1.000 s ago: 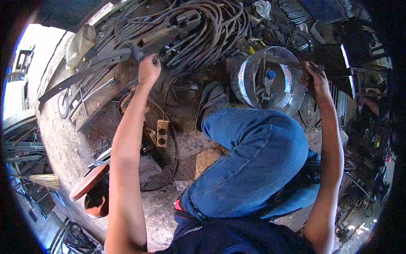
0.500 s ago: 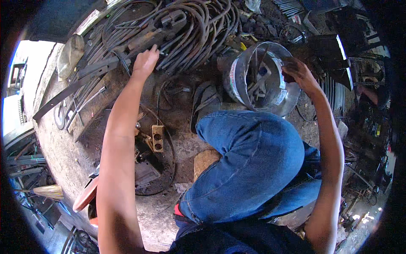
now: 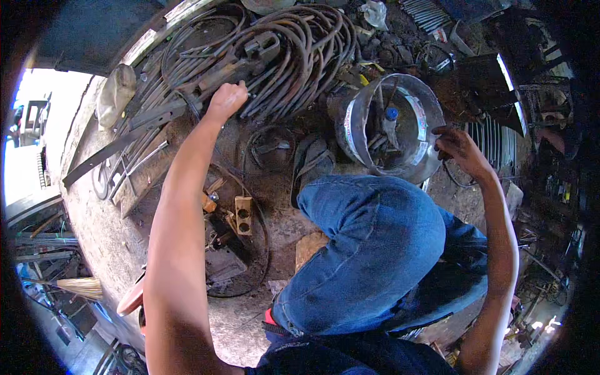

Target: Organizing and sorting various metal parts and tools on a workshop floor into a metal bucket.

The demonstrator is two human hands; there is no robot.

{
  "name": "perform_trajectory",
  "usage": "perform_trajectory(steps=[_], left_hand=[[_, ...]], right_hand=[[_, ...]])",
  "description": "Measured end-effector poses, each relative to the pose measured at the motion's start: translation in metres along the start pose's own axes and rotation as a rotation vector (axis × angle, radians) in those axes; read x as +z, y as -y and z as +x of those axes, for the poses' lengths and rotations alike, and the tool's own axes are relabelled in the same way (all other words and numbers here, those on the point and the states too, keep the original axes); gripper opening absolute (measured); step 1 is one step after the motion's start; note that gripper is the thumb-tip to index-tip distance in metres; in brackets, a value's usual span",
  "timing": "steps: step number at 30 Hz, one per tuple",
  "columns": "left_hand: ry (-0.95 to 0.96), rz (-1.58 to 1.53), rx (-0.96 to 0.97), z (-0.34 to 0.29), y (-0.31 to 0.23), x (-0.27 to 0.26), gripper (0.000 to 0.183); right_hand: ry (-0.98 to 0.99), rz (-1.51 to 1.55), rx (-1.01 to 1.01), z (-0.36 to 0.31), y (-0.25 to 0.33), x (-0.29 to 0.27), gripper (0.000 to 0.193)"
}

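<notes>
My left hand [image 3: 228, 101] is closed in a fist beside the pile of brown cables. A short bit of something metallic shows past its fingers; what it holds is mostly hidden. My right hand [image 3: 464, 154], darkened with grime, is at the right edge of a round sheet-metal drum [image 3: 426, 167]. Its fingers are apart and slightly bent, overlapping the rim; whether they touch it I cannot tell. Inside the drum lie several metal pieces and a bottle with a blue cap [image 3: 392, 113].
Coiled cables [image 3: 306, 37] and a long flat metal bar [image 3: 125, 142] lie ahead on the left. A wooden block with two round holes [image 3: 244, 215] sits near a looped cable. A sandal [image 3: 312, 164] is before my bent knee. A straw broom [image 3: 81, 287] lies far left.
My right hand has drawn back from the drum's opening to its right outer edge, its fingers looser. The left hand stays closed by the cables. The whole view has shifted slightly.
</notes>
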State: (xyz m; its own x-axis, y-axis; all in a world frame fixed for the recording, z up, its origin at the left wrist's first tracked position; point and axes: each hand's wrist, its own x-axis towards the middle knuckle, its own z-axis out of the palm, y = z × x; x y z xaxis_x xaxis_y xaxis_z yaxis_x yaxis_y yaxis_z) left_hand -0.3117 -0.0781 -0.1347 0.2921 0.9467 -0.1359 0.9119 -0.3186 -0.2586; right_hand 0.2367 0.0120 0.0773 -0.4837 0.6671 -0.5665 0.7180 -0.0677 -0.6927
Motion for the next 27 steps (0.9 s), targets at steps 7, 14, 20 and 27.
perform_trajectory(steps=[7,14,20,27], left_hand=[[0.067,-0.028,-0.11,-0.015,0.002,0.0,0.024],[-0.167,-0.577,-0.763,-0.074,-0.057,-0.031,0.033],[-0.488,-0.641,-0.757,-0.177,-0.096,-0.042,0.029],[0.047,-0.789,-1.387,-0.299,-0.099,0.04,0.068]], right_hand=[[0.014,0.052,-0.043,-0.006,-0.005,0.015,0.03],[0.125,0.06,-0.025,0.013,-0.016,0.034,0.034],[-0.047,-0.094,-0.141,0.037,-0.003,0.056,0.031],[-0.403,-0.111,-0.48,0.051,0.082,0.1,0.024]])
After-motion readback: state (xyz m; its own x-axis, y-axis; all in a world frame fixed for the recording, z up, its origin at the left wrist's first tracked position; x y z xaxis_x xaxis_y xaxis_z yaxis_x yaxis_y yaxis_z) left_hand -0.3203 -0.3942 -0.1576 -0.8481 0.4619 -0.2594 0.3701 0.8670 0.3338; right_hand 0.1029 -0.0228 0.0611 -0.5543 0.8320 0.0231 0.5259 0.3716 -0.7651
